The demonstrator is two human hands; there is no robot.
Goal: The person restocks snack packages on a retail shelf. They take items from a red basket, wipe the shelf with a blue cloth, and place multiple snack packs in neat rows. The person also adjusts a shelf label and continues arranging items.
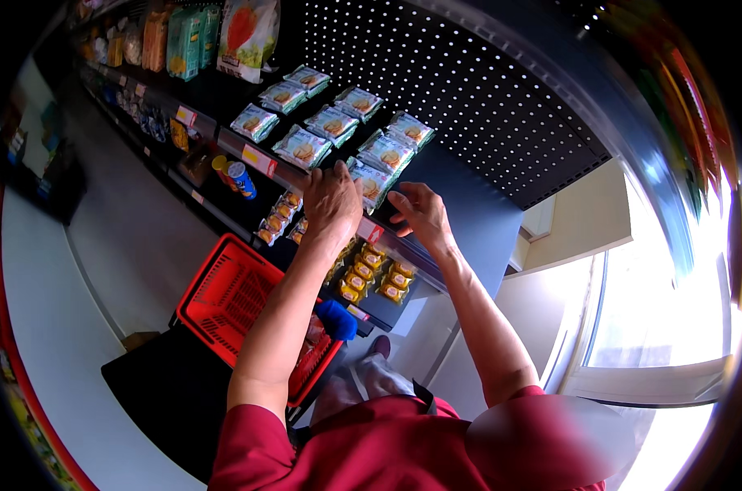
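Rows of pale, flat snack packets with a round biscuit picture stand on a black shelf in front of me. My left hand (333, 199) is at the shelf's front edge, back upward, close against the front packet (369, 181) of the right-hand row. Its fingertips are partly hidden, so I cannot tell whether it grips that packet. To the right of the same row, my right hand (421, 215) hovers with curved, parted fingers and holds nothing. Beside my left hand lies the front packet (301, 146) of the middle row. Another row (254, 122) stands farther left.
Below my left arm is a red plastic basket (224, 294) with a blue cloth (337, 320) at its rim. Yellow-wrapped cakes (363, 270) and canisters (241, 179) occupy the lower shelf. A perforated back panel (469, 92) rises behind the packets. A glazed door or window (647, 307) is at right.
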